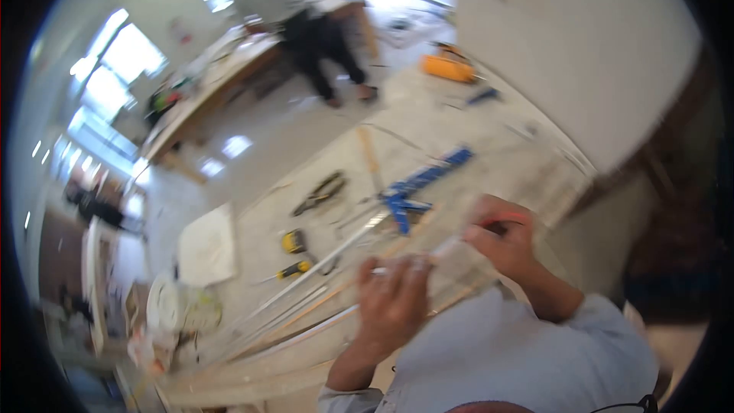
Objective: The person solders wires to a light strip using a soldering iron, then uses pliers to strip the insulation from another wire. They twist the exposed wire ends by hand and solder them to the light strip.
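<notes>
Over the near side of the workbench (306, 160), my left hand (394, 298) has its fingers curled round a small whitish piece, blurred by motion. To its right, my right hand (501, 235) is closed on a thin red item (514, 216) that looks like a pen or pencil. A pale strip seems to run between the two hands. Just beyond them lies a blue caulking gun (417, 187). Long thin strips (306, 302) lie to the left of my left hand.
Pliers (319, 193), a yellow tape measure (293, 242), a yellow-black screwdriver (293, 269) and an orange pouch (448, 68) lie on the bench. Rolls (167, 303) stand at its left end. A person (287, 15) stands at another table (222, 84) beyond.
</notes>
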{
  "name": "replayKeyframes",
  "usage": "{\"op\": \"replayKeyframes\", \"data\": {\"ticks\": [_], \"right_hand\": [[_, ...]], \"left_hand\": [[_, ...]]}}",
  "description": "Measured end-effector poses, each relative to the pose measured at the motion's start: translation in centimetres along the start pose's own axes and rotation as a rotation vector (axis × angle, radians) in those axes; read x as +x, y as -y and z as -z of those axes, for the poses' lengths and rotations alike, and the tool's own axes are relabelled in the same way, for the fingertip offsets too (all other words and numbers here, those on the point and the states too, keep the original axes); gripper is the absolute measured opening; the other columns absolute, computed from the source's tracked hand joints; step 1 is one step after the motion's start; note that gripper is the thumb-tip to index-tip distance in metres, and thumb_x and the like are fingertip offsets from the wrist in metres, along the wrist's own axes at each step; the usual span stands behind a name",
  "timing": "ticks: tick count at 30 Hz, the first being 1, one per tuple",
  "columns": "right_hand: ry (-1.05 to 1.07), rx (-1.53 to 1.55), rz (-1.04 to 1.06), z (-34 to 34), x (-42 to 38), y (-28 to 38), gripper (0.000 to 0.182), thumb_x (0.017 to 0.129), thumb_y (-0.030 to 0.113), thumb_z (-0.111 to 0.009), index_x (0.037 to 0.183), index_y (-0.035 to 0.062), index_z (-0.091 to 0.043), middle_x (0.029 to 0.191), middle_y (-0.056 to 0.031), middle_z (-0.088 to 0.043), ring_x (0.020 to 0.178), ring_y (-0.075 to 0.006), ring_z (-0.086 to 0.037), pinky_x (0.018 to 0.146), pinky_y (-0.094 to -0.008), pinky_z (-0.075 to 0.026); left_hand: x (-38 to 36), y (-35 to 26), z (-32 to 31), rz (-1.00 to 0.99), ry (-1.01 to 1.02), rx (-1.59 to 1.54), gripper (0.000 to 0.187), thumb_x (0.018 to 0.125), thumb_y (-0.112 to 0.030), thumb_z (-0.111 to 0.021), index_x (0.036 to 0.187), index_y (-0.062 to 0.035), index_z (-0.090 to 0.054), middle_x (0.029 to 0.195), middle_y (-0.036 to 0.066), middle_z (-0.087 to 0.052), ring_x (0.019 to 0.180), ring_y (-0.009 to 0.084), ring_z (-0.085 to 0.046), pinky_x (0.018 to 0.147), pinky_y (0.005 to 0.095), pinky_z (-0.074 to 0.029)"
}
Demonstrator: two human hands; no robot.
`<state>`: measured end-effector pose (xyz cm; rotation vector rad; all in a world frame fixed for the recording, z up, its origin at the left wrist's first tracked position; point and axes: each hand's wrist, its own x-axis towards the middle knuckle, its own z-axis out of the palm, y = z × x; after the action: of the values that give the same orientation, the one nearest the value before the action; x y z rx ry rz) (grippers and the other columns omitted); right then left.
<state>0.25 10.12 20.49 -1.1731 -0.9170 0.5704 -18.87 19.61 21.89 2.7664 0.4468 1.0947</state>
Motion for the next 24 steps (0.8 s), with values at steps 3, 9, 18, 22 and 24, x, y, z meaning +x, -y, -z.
{"op": "replayKeyframes", "data": {"ticks": [3,9,18,22,24], "right_hand": [[-0.049,-0.014,-0.004,-0.2,0.0,-0.7,0.013,0.081,0.003,-0.066,0.07,0.002,-0.058,0.067,-0.0019,-0.056,0.057,-0.0063,-0.05,0.052,-0.0222,-0.038],[-0.039,0.053,0.039,-0.8,0.5,-2.0,0.019,0.083,0.01,-0.069,0.071,0.0024,-0.056,0.061,-0.0025,-0.053,0.05,-0.0082,-0.049,0.048,-0.0234,-0.039],[-0.071,0.092,-0.062,-1.6,1.0,-1.7,0.021,0.087,0.014,-0.071,0.078,0.0031,-0.056,0.06,-0.0002,-0.051,0.049,-0.0069,-0.047,0.05,-0.0235,-0.045],[-0.088,0.11,-0.083,-1.9,1.2,-1.9,0.02,0.087,0.015,-0.071,0.082,0.0038,-0.055,0.061,0.0,-0.051,0.049,-0.0065,-0.047,0.05,-0.0236,-0.046],[-0.061,0.127,-0.073,-1.7,1.3,-2.2,0.02,0.087,0.015,-0.071,0.082,0.004,-0.054,0.061,0.0,-0.051,0.049,-0.0065,-0.047,0.05,-0.024,-0.046]], "left_hand": [[-0.6,0.5,0.1,-0.009,-0.025,-0.049,0.023,0.082,-0.007,-0.073,0.105,-0.0046,-0.07,0.101,0.01,-0.067,0.077,0.0222,-0.063,0.088,0.0419,-0.044],[-1.0,0.7,-0.9,0.021,-0.041,-0.068,0.027,0.081,-0.009,-0.07,0.108,-0.0044,-0.066,0.098,0.009,-0.066,0.081,0.0226,-0.065,0.089,0.0422,-0.045],[-1.0,1.3,-1.1,0.025,-0.054,-0.076,0.029,0.08,-0.009,-0.069,0.108,-0.0042,-0.063,0.098,0.009,-0.065,0.087,0.0238,-0.065,0.089,0.0414,-0.044],[-1.1,1.6,-1.0,0.042,-0.049,-0.071,0.029,0.081,-0.009,-0.068,0.108,-0.0036,-0.063,0.098,0.008,-0.063,0.089,0.0239,-0.065,0.089,0.0417,-0.044],[-1.1,1.7,-1.0,0.021,-0.015,-0.065,0.028,0.083,-0.01,-0.067,0.11,-0.0036,-0.062,0.097,0.008,-0.063,0.089,0.0237,-0.064,0.088,0.0414,-0.044]]}}
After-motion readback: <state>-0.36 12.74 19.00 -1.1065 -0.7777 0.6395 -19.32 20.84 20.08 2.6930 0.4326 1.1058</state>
